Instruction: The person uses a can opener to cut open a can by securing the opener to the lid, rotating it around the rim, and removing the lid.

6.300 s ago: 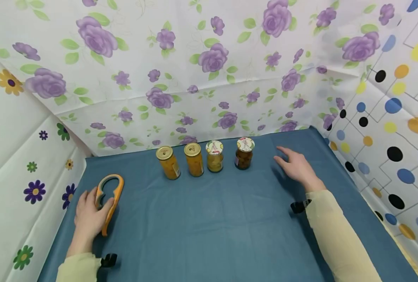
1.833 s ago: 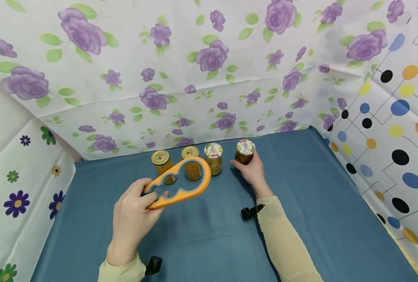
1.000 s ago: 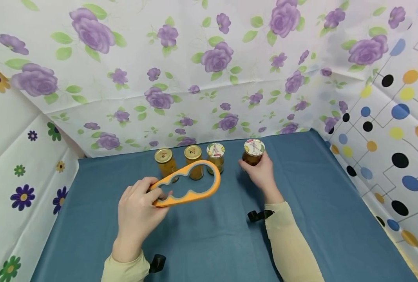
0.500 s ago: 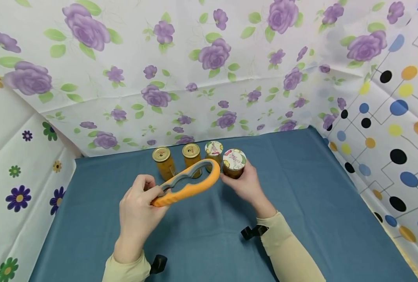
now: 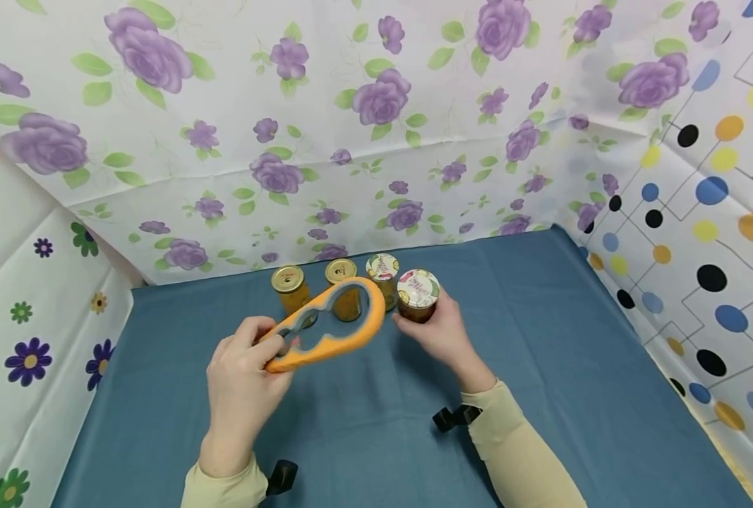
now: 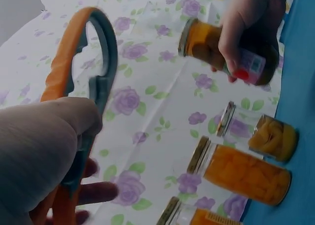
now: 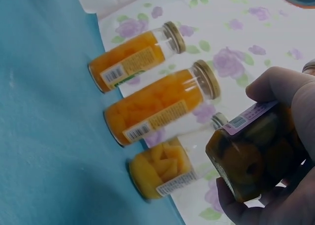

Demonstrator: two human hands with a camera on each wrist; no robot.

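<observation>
My left hand (image 5: 243, 388) grips the handle end of an orange-and-grey jar opener (image 5: 344, 342), its ring pointing right and held above the table. In my right hand (image 5: 440, 335) is a dark jar (image 7: 256, 151) with a white patterned lid (image 5: 418, 288), gripped round its side and raised off the table; the left wrist view shows it in the air. Close to its left stands a jar of yellow pieces (image 7: 162, 168) with a similar lid (image 5: 382, 267). Two gold-lidded jars of orange pieces, the middle one (image 7: 157, 104) and the leftmost one (image 7: 128, 60), stand beside it, partly behind the opener in the head view.
Blue cloth (image 5: 363, 451) covers the table. A floral sheet (image 5: 325, 162) hangs behind the jars. A flower-print sheet (image 5: 52, 303) borders the left and a dotted sheet (image 5: 700, 247) the right.
My left hand has picked up the jar opener from the table's left and brought it to the middle. My right hand has taken the dark jar, lifted it and moved it left and nearer.
</observation>
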